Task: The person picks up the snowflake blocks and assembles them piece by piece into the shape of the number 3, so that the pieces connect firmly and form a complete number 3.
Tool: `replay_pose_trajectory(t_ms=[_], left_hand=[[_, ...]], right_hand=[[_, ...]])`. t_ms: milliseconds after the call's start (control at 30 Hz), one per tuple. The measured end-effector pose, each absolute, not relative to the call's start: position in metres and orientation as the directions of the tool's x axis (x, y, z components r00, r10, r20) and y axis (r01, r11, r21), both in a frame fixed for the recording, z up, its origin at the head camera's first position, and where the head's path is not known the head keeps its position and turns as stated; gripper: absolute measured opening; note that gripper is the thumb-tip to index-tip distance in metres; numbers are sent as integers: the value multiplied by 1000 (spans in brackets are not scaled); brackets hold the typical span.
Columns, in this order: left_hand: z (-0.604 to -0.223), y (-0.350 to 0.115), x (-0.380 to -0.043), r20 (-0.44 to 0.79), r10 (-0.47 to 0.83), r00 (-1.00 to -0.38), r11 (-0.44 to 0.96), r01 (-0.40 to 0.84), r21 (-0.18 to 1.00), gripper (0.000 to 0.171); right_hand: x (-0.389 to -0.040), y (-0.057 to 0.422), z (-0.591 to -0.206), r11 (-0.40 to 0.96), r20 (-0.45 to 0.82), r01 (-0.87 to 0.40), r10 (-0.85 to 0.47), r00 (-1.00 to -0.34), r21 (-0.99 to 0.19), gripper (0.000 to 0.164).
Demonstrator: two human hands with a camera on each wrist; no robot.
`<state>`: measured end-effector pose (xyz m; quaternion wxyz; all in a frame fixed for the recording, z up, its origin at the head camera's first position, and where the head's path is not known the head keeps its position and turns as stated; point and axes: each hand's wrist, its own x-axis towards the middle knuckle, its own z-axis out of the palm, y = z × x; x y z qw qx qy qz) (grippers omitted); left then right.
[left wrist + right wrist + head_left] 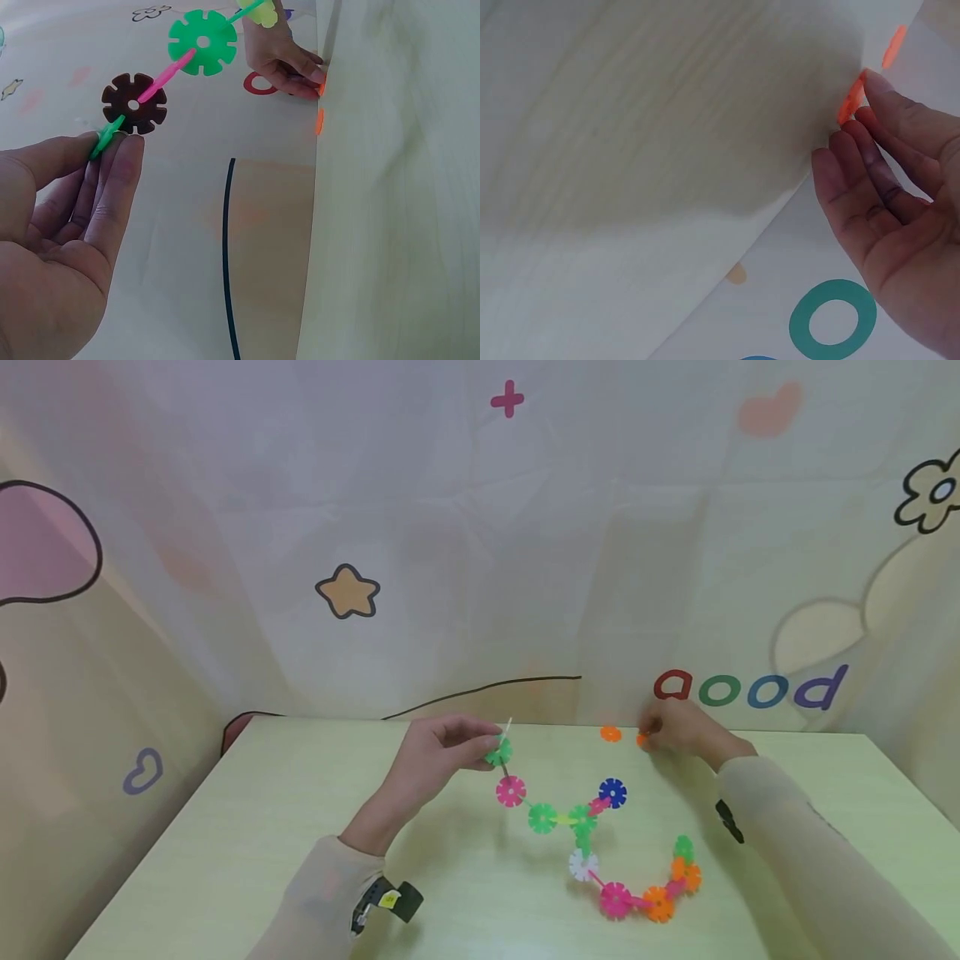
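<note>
My left hand (438,756) pinches a green notched disc (107,137) between thumb and fingers. From it hangs a chain of interlocked plastic snowflake discs, with a brown disc (133,104) beside the pinched one, then pink, green, yellow, white and orange ones. The chain ends at a green disc (683,848) on the right, and a dark blue disc (612,793) tips a short branch. Near the table's back edge, my right hand (686,731) pinches a loose orange disc (853,99) at its rim, thumb on one side and fingertips on the other.
Another loose orange disc (611,734) lies left of the right hand, close to the back edge. The pale wooden table (300,827) meets a printed cloth backdrop (465,568) there. Cloth also hangs along both sides.
</note>
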<state>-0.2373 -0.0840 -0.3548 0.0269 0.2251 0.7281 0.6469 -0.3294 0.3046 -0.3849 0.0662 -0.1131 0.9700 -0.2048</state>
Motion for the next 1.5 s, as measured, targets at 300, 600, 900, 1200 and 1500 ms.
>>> replay_pose_trajectory(t_ms=[300,600,900,1200,1500], left_hand=[[-355,-83,-237,269,362,-893,45,305,951,20],[-355,-82,-236,266,365,-892,44,302,952,20],[-356,-81,-237,277,356,-892,42,311,949,19],[-357,-80,-236,286,345,-894,37,317,948,19],[-356,-79,-235,292,344,-893,50,328,943,17]], right_hand=[[-325,305,-387,892,-106,-132,-196,-975,-432,21],[-311,292,-372,820,-22,-173,-221,-975,-546,13],[-268,243,-309,636,219,-313,-225,-949,-705,17],[-239,192,-301,338,364,-429,-241,-900,-838,20],[-237,164,-316,263,437,-478,-200,-877,-838,17]])
